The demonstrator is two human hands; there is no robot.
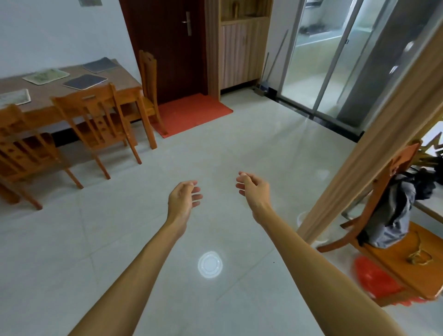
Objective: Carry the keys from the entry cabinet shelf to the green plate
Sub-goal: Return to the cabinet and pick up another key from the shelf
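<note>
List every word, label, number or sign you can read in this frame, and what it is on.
No text is readable anywhere.
The patterned placemat on the dining table shows only a blurred print.
The wall hanging at the top edge is cut off and too blurred to read.

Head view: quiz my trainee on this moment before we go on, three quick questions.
1. True or false: the left hand and right hand both hold nothing.
2. What lies before the door? A: red mat. B: grey bag. C: placemat.
3. Fill in: seen from here, the cabinet stands to the ___ of the door.
Key: 1 true; 2 A; 3 right.
</note>
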